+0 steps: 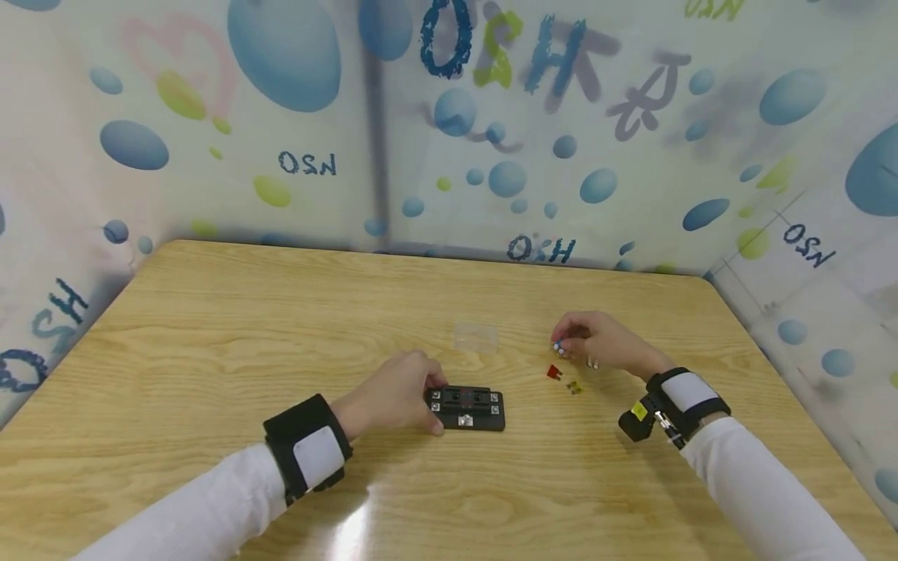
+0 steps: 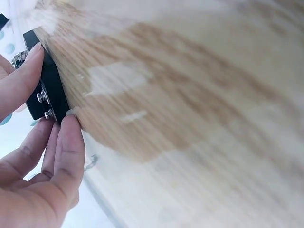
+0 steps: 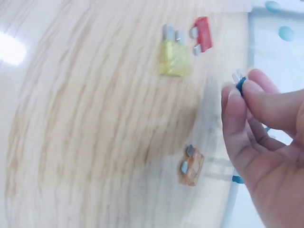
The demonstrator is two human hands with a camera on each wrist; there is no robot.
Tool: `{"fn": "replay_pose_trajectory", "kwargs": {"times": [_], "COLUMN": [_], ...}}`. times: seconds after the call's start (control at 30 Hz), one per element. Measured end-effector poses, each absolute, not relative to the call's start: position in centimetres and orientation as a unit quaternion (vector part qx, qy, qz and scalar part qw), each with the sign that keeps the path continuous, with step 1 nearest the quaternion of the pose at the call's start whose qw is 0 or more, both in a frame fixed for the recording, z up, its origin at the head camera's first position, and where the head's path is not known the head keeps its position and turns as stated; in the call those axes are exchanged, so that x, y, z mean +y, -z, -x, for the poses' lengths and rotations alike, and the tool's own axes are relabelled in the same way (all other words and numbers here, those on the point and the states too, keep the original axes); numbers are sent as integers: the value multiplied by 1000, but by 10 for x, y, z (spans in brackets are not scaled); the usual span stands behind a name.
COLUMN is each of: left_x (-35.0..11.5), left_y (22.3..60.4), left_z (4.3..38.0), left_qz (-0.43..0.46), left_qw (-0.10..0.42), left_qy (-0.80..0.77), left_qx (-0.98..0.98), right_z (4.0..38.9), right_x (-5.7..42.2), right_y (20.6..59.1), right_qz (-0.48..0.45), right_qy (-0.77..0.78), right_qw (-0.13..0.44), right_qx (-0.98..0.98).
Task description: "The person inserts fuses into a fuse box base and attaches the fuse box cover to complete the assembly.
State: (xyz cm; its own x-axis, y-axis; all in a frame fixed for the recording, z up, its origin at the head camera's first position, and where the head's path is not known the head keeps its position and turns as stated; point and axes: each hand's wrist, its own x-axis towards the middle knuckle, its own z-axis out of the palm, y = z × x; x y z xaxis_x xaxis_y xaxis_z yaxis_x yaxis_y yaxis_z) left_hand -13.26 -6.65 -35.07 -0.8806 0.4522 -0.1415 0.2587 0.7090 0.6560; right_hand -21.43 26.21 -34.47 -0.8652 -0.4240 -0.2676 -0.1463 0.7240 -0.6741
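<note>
A black fuse block point(image 1: 466, 400) with metal screw terminals sits near the middle of the table. My left hand point(image 1: 394, 393) grips its left end, thumb on the near side and fingers on the far side. In the left wrist view, the block point(image 2: 54, 88) stands between thumb and fingertips. My right hand point(image 1: 605, 340) pinches a blue blade fuse point(image 3: 241, 86) between thumb and index finger, its metal prongs showing. Under and beside that hand lie a red blade fuse point(image 3: 204, 34), a yellow blade fuse point(image 3: 175, 59) and an orange-brown blade fuse point(image 3: 194, 167).
A clear plastic cover point(image 1: 475, 336) lies on the wooden table point(image 1: 281, 312) behind the block, left of my right hand. The table's far edge meets a wall covering point(image 1: 449, 210) printed with blue and green drops. Each wrist wears a black strap.
</note>
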Motion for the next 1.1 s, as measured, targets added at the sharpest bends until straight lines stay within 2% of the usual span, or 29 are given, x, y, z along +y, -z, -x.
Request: {"fn": "replay_pose_trajectory", "kwargs": {"times": [0.17, 0.5, 1.1], "left_x": [-66, -65, -66], "left_y": [351, 350, 352], "left_z": [134, 136, 137], "left_qz": [-193, -190, -201], "left_qw": [152, 159, 157], "left_qy": [-329, -327, -336], "left_qx": [912, 912, 907], "right_z": [215, 215, 212], "right_x": [263, 259, 256], "right_y": [340, 334, 312], "right_qz": [121, 122, 184], "right_qy": [366, 402, 321], "right_qw": [237, 302, 181], "right_qx": [892, 856, 911]}}
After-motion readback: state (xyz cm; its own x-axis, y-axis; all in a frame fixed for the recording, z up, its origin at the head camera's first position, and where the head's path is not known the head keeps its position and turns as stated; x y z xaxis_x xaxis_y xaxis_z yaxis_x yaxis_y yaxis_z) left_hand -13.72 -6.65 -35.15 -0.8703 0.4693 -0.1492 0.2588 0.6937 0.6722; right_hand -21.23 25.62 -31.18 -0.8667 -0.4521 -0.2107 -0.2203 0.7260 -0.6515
